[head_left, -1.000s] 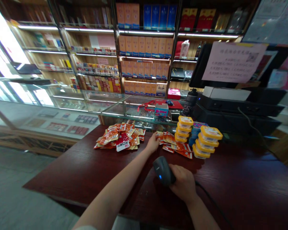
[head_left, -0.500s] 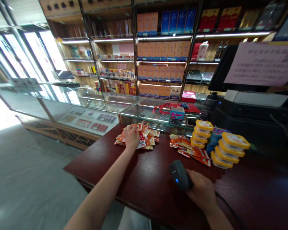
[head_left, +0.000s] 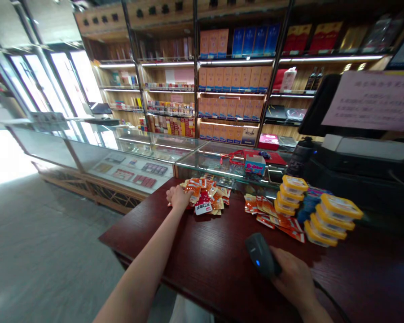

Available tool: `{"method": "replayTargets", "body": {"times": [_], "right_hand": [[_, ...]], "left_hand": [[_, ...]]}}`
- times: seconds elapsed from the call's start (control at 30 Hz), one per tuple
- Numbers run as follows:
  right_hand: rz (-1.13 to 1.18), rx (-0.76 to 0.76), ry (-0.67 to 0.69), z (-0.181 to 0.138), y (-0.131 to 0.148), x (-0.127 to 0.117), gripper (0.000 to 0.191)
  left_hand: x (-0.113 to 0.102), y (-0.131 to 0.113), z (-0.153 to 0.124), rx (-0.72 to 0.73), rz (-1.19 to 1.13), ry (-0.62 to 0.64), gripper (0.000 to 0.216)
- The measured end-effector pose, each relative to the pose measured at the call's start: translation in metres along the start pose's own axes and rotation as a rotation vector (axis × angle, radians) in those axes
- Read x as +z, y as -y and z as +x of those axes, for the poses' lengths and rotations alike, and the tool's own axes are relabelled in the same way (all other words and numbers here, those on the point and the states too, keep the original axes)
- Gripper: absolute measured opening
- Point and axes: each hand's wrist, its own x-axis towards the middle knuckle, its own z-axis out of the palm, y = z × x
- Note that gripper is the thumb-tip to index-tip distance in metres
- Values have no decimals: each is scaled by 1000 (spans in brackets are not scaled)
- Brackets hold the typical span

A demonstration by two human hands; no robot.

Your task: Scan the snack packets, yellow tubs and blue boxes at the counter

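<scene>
Now, right hand (head_left: 293,277) curled round a scanner (head_left: 261,255), left hand (head_left: 179,197) touching piled packets (head_left: 207,196), its grip unclear.

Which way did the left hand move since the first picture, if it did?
Yes: the left hand moved left, toward the corner of the glass display counter, to the larger packet pile.

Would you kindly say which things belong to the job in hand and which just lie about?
In use:
barcode scanner, in the right hand
heaped orange packets, at the left hand

Lying about:
blue-and-pink box
red strap
black bottle
</scene>
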Motion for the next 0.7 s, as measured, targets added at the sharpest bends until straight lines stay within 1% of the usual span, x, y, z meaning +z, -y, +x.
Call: {"method": "replayTargets", "body": {"times": [0.1,0.17,0.23,0.27,0.3,0.37,0.43,0.47,0.5,0.57,0.63,0.7], "right_hand": [[-12,4,-16,-1,1,1,41],[-9,11,-12,-1,1,1,39],[-3,23,3,0,0,1,37],[1,31,14,1,0,1,37],[6,35,26,2,0,1,36],[26,38,47,4,-1,1,36],[69,41,66,9,1,-1,36],[101,52,78,12,3,-4,36],[137,79,88,16,7,-7,36],[238,129,136,26,16,-15,34],[337,236,192,37,27,-22,34],[456,308,238,48,38,-25,30]], "left_hand": [[-3,-2,3,1,-178,-27,22],[-4,-3,3,12,-331,-75,15],[-1,-5,-3,33,-523,-136,16],[2,-7,-8,42,-643,-140,20],[5,-10,-15,48,-778,-121,24],[15,-17,-34,55,-1037,-26,38],[25,-24,-56,82,-1203,71,51],[30,-27,-67,109,-1239,107,51],[34,-29,-77,138,-1248,128,48],[42,-31,-92,178,-1218,151,35],[49,-30,-101,182,-1205,155,27],[53,-29,-104,167,-1243,165,26]]}}
